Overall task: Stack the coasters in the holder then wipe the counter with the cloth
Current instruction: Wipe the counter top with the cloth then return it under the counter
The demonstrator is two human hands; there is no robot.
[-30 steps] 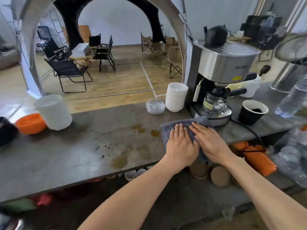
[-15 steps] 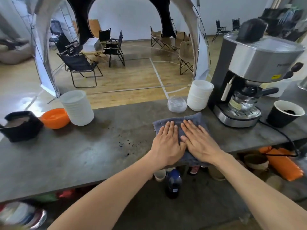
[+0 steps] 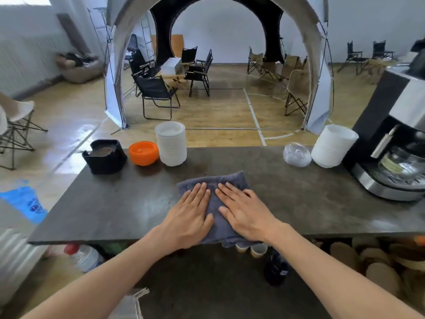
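Grey stone-look counter (image 3: 115, 203) spans the view, its near edge running across the lower middle. Steel-and-black espresso machine (image 3: 391, 143) stands at its right end. Folded blue-grey terry cloth (image 3: 215, 203) lies at the near edge, its front hem hanging slightly over. Both palms lie flat on it with fingers extended, gripping nothing: left hand (image 3: 189, 217) on its left half, right hand (image 3: 243, 212) on its right half. Black square coaster holder (image 3: 104, 156) holding brown coasters (image 3: 102, 150) sits at the far left, just beside an orange plastic bowl (image 3: 143, 153).
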